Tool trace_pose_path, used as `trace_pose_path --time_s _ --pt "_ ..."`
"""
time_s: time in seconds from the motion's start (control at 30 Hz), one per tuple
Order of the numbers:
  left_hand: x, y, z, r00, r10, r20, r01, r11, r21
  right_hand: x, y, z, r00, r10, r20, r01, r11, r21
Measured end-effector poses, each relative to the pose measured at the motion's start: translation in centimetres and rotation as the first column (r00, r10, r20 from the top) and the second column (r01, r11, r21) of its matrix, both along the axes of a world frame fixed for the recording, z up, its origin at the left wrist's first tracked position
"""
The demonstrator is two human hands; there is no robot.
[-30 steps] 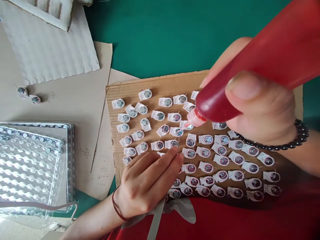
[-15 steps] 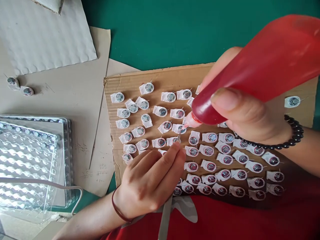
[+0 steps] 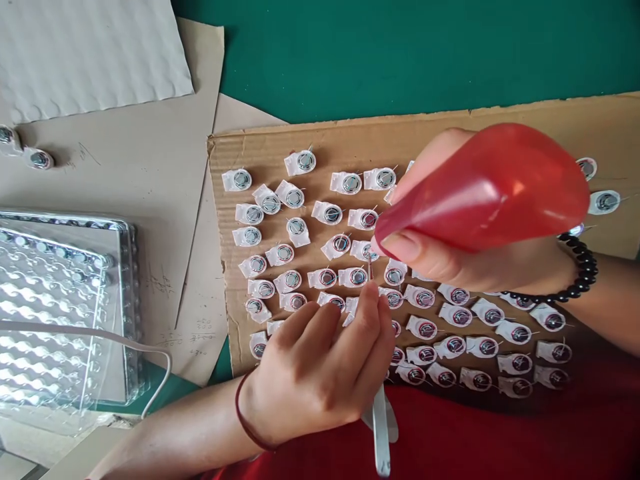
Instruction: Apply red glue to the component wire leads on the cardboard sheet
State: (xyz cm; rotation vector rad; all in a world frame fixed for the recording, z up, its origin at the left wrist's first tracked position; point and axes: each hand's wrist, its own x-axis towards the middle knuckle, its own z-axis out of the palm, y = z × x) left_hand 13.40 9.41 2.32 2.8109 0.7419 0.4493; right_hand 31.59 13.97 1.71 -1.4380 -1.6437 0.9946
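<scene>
Over cardboard (image 3: pixel 350 141), right hand (image 3: pixel 493 270) holds bottle (image 3: pixel 495 190).

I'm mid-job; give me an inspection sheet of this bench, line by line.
Surface: green tabletop, brown cardboard sheet lying on it.
Job's things: many small round parts with white tabs on the cardboard; slim tool and red bottle converge near one.
Clutter: clear trays, white bumpy sheet, grey boards with handwriting.
Hands: left hand holds the slim tool; right hand grips the red bottle.
Cables: pale cord across the trays.
Surroundings: red clothing at the near edge; co-workers, nothing seen.
</scene>
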Motion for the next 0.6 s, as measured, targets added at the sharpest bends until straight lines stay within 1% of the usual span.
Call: trace_pose_path --time_s 0.13,0.23,0.47,0.6 --pt "0.10 0.05 -0.03 1.000 0.012 0.020 -0.011 1.000 -0.006 0.09 -0.05 -0.22 0.999 0.018 0.029 -0.019 1.000 0.013" --pt "-0.01 0.19 0.00 0.999 0.015 0.035 -0.014 1.000 -0.021 0.20 0.01 -0.31 0.997 0.058 0.041 -0.058 0.998 0.006" --pt "-0.16 0.58 0.15 0.998 0.021 0.053 -0.018 0.998 -0.054 0.24 0.19 -0.19 0.992 0.051 0.117 -0.056 0.998 0.035" --pt "-0.15 0.74 0.19 0.998 0.026 0.057 -0.023 0.998 -0.056 0.35 0.21 -0.11 0.991 0.048 0.124 -0.052 0.998 0.034"
